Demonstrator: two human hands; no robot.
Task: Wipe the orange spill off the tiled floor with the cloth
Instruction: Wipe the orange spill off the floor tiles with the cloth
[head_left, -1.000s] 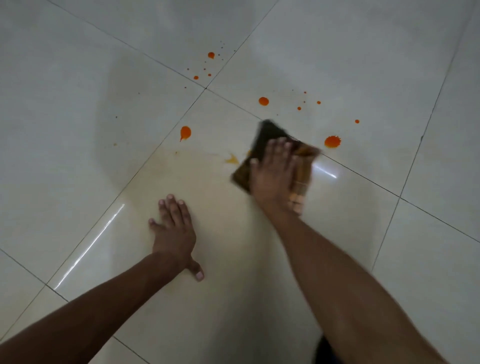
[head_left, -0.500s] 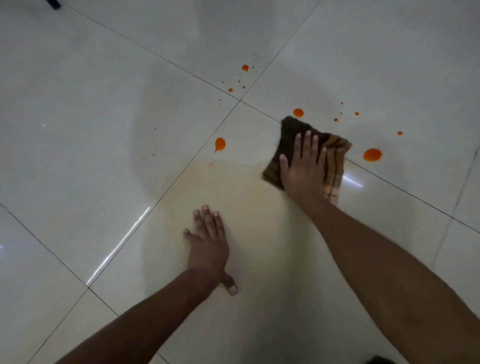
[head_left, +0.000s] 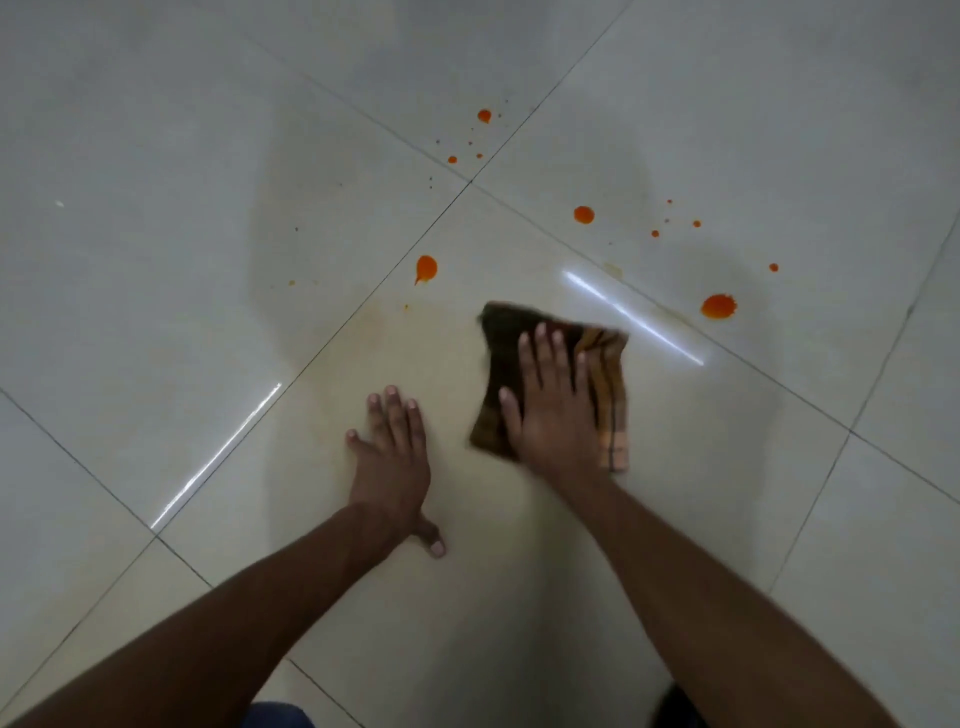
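Note:
A brown checked cloth (head_left: 605, 364) lies flat on the pale tiled floor (head_left: 156, 260). My right hand (head_left: 553, 408) presses on it with straight fingers. Flat on the tile just to its left, my left hand (head_left: 392, 457) rests with fingers spread. Orange drops lie beyond the cloth: one teardrop blot (head_left: 426, 268) up left, a round drop (head_left: 584, 214) straight ahead, a larger splat (head_left: 718, 305) to the right, and small specks (head_left: 484, 115) further away. A faint yellowish smear covers the tile around my hands.
Dark grout lines (head_left: 470, 182) cross the floor diagonally. Bright light streaks (head_left: 634, 317) reflect off the glossy tile. A bit of blue fabric (head_left: 275, 716) shows at the bottom edge.
My right hand has dragged the cloth back toward me, away from the round drop ahead. My left hand stays planted on the tile.

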